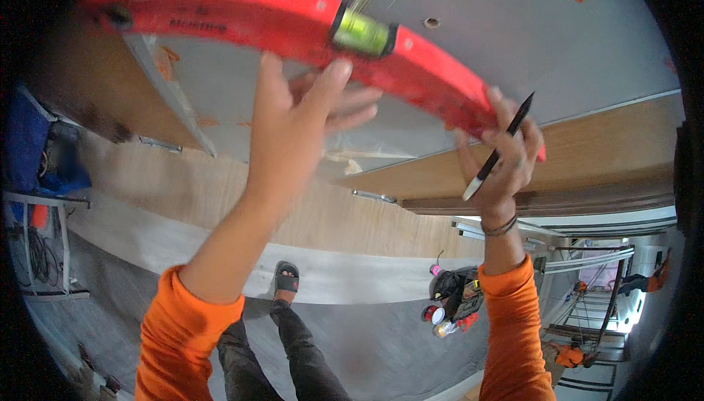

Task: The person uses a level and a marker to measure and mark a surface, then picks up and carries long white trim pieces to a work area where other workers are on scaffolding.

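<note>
So: level (308,31) in front of grey panel (587,56); your right hand (519,155) pinches right end, pen (504,137) tucked in too, likely for quick reach; left hand (293,104) spread by lower edge, perhaps steadying.

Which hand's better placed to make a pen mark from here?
Right, I'd say: the right hand already holds the pen, though it also grips one end of the red level. The left hand, nearer the level's middle, shows no pen.
</note>
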### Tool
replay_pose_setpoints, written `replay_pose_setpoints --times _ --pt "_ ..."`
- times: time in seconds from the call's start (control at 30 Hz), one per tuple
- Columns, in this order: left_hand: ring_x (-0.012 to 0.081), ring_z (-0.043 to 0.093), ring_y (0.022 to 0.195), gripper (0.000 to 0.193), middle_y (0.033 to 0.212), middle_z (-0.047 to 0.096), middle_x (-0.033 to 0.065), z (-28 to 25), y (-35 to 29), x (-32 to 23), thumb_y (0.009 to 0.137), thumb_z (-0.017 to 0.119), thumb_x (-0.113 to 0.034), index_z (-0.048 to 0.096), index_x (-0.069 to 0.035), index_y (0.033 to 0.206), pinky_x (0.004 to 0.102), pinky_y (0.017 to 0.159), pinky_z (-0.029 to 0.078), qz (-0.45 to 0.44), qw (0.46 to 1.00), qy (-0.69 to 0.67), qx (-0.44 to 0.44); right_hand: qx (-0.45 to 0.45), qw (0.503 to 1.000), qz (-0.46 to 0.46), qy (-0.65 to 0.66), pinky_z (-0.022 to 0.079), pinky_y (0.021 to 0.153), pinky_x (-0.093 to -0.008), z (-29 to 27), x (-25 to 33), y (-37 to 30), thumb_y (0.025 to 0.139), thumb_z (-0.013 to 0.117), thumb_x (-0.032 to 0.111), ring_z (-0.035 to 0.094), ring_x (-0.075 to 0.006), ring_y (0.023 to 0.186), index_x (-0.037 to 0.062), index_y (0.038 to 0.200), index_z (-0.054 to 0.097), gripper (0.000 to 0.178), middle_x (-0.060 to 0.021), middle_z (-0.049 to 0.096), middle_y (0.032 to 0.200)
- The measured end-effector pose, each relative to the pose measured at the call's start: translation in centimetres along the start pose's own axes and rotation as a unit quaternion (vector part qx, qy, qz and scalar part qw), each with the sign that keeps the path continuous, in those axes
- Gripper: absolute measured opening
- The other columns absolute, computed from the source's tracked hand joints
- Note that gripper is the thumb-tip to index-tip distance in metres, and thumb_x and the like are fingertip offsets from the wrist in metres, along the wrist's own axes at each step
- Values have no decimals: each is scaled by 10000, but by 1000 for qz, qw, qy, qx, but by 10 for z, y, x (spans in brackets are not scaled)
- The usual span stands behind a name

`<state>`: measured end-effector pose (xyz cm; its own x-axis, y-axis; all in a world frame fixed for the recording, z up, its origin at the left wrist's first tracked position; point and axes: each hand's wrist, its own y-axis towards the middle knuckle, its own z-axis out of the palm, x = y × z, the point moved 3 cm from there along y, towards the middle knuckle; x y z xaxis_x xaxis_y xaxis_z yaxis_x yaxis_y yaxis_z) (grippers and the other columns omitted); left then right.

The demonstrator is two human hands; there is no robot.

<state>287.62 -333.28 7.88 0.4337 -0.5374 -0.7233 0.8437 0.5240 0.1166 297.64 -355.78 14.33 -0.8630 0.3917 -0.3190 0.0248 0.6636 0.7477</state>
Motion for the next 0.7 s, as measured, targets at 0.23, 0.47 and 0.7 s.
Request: replay_pose_setpoints --times 0.23,0.47,0.7 --pt "264 674 1055 470 1221 600 91 -58 -95 -6 955 641 -135 433 -108 1376 457 837 630 -148 979 86 -110 162 979 73 97 431 849 -407 -32 66 -47 671 850 158 623 -261 1061 187 889 562 363 -46 710 1241" --pt "248 661 1043 489 1208 588 85 -159 -198 29 900 663 -12 461 -93 1337 480 840 628 -256 948 57 -179 271 912 204 230 446 856 -421 -36 177 -132 709 825 180 608 -265 1069 165 934 594 323 -43 675 1298" --pt "260 653 1088 484 1226 579 105 -271 -348 75 873 670 44 476 -60 1304 469 868 622 -491 842 114 -194 477 748 347 303 406 984 -509 -60 329 -260 741 744 194 529 -380 1197 104 1139 632 423 -168 623 1229"
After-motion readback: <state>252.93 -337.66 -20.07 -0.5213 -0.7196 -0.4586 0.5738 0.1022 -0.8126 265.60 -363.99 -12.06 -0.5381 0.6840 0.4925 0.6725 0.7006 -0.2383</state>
